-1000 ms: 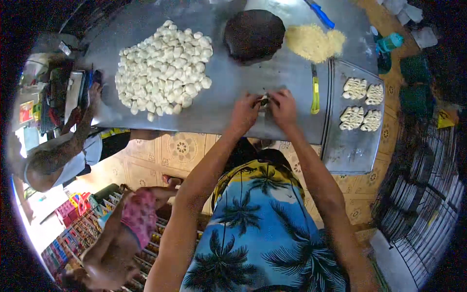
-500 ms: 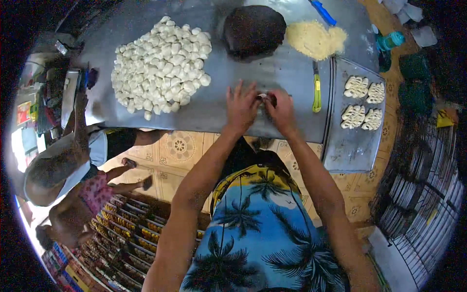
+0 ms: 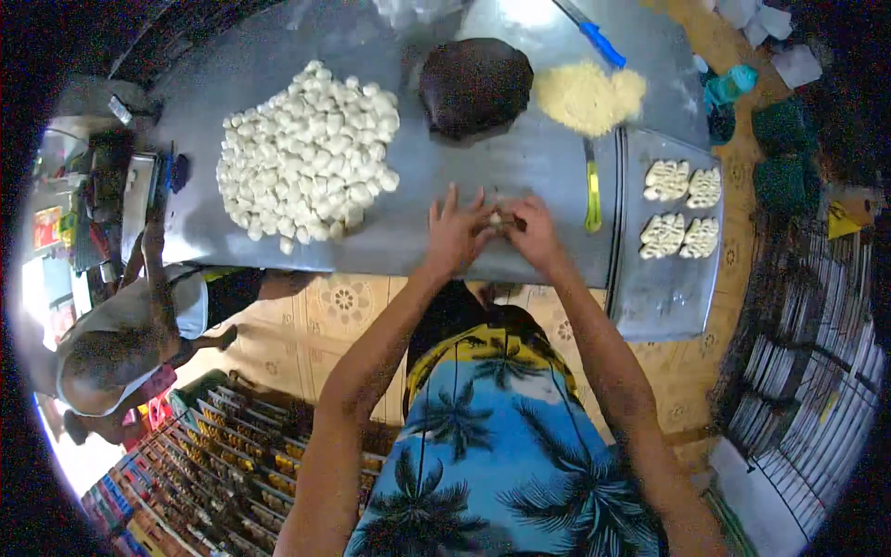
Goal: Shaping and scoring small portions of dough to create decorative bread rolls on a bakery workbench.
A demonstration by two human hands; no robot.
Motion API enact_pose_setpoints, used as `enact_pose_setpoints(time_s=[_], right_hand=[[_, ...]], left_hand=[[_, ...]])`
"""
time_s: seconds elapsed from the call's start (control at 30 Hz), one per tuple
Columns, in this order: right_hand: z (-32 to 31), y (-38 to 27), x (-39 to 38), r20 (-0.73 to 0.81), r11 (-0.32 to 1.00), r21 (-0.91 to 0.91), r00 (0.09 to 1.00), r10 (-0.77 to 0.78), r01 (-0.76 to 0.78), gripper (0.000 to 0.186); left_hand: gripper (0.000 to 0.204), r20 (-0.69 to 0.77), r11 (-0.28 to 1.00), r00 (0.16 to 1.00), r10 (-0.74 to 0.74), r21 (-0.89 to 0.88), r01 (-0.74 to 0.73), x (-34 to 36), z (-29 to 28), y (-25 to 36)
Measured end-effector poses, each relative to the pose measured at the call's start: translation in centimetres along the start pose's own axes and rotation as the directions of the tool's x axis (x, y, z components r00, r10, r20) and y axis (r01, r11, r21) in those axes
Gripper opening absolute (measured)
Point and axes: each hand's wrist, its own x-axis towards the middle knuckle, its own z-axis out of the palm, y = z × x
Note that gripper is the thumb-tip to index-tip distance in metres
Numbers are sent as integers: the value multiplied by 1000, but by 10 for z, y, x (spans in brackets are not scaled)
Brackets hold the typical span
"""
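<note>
Above the near edge of the metal table, my left hand and my right hand meet fingertip to fingertip. Between them they pinch a small pale dough piece, mostly covered by the fingers. A wide heap of white dough balls spreads over the table to the left of my hands. Beyond my hands sits a large dark brown lump, perhaps a filling. Right of it lies a pile of pale yellow crumbs.
A metal tray at the right holds several ridged dough pieces. Beside it lies a yellow-handled cutter; a blue-handled knife is farther back. Another person is at the left, near slatted racks. Wire racks stand right.
The whole view has shifted, so the table sits lower in the picture. My fingers have shifted slightly around the dough piece. At the left, the people have moved.
</note>
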Motion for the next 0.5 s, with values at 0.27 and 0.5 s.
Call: enact_pose_setpoints(time_s=[0.27,0.5], right_hand=[[-11,-8,1,-7,999,-51,1000,16,-17,37],[-9,-5,-1,-109,991,-128,994,26,-40,37]], left_hand=[[35,-145,999,989,-11,-34,6,2,1,3],[34,-33,1000,999,-2,1,2,4,-5,2]])
